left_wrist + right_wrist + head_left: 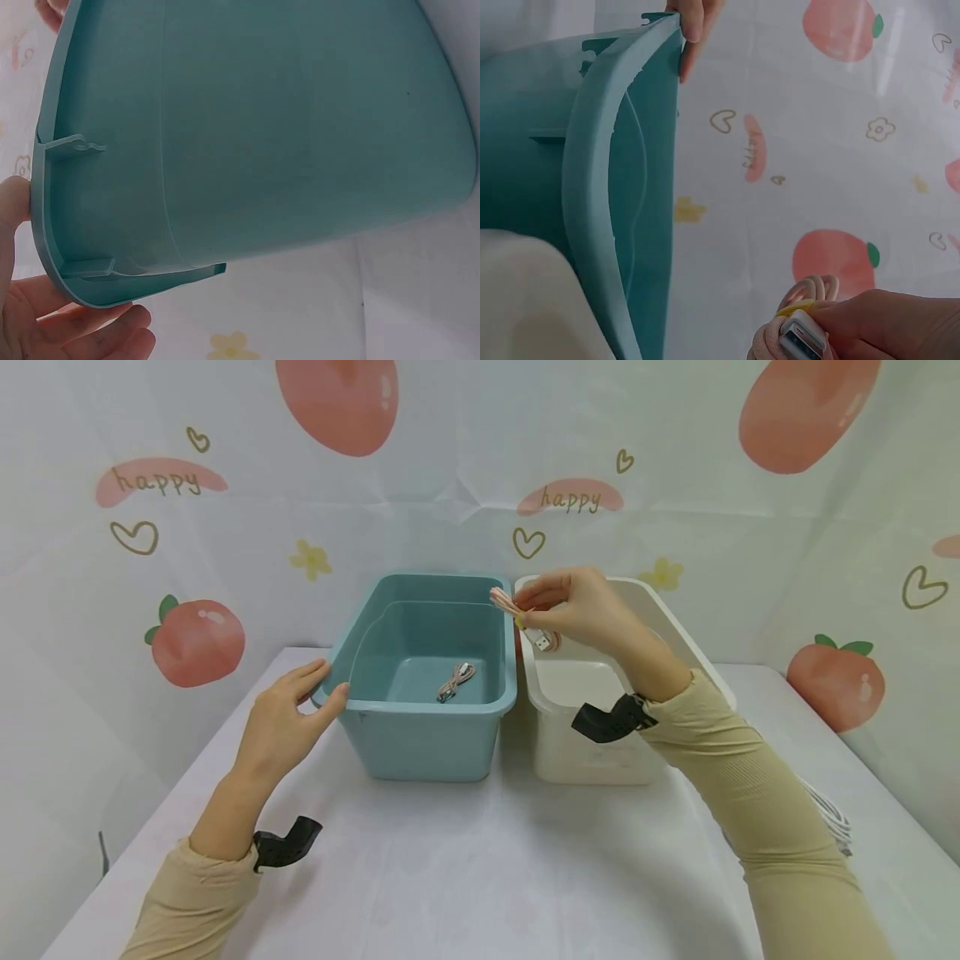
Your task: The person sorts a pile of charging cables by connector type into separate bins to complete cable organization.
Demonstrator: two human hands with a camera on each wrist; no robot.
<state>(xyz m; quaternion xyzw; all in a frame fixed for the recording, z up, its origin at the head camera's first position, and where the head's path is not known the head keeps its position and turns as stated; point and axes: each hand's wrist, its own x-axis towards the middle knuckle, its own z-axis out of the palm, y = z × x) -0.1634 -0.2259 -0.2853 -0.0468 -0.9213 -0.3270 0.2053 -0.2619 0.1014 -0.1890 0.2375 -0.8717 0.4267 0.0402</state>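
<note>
A teal bin (431,739) stands on the table beside a white bin (585,760). My left hand (288,714) rests on the teal bin's near left corner rim, thumb on the rim, fingers straight. The left wrist view shows the teal bin's outer wall (285,127) with my fingers (67,337) at its rim. My right hand (577,606) pinches a coiled pink USB cable (525,618) above the gap between the bins; its white plug (802,341) and yellow tie show in the right wrist view. Another coiled cable (456,681) lies on the teal bin's floor.
The bins sit at the back of a white-covered table (450,868), close to a backdrop printed with peaches and hearts. A white cable bundle (832,814) lies at the table's right, partly hidden by my right sleeve.
</note>
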